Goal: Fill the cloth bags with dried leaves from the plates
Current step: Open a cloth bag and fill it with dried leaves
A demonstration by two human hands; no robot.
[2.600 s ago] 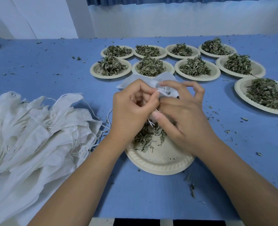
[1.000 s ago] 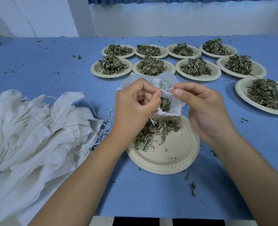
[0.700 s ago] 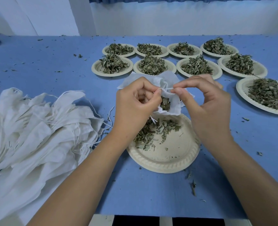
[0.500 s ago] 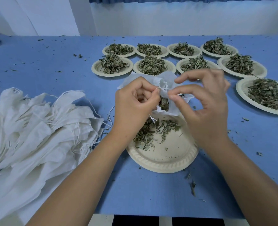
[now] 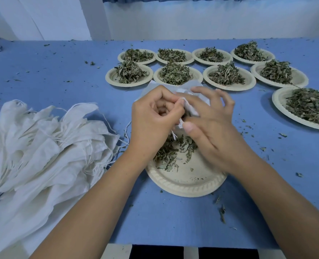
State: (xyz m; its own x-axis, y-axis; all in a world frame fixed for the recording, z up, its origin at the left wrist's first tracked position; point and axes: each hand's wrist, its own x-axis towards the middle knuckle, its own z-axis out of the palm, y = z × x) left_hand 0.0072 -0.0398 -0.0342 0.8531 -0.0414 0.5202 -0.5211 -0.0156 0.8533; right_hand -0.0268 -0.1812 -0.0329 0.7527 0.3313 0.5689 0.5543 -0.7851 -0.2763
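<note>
Worktop [image 5: 173, 217]: blue cloth cover, strewn with leaf crumbs.

Near plate [image 5: 185, 182]: pale paper plate at the front centre, mostly bare. The remaining dried leaves [image 5: 171, 152] are heaped at its far left edge, partly under both hands.

Empty bags [image 5: 42, 146]: a loose pile of white drawstring bags to the left of the near plate, cords trailing toward it.

Left hand [image 5: 151, 120]: fingers curled, pinching the hem of the cloth bag [image 5: 191, 109].

Right hand [image 5: 213, 126]: thumb and forefinger clamped on the opposite side of the same hem, as far as the blur shows. The other fingers are spread above the cloth.

Cloth bag: thin, white and limp, held just above the far rim of the near plate. Its long axis runs away from the person, mouth nearest, body trailing beyond the knuckles. How full it is cannot be told.

Key relation: the leaf heap lies directly below and just nearer than the mouth. The right hand lies over it and is judged better placed to scoop.

Full plates [image 5: 175, 74]: two rows beyond the hands, each heaped. One more plate [image 5: 279, 101] sits at the right edge.
</note>
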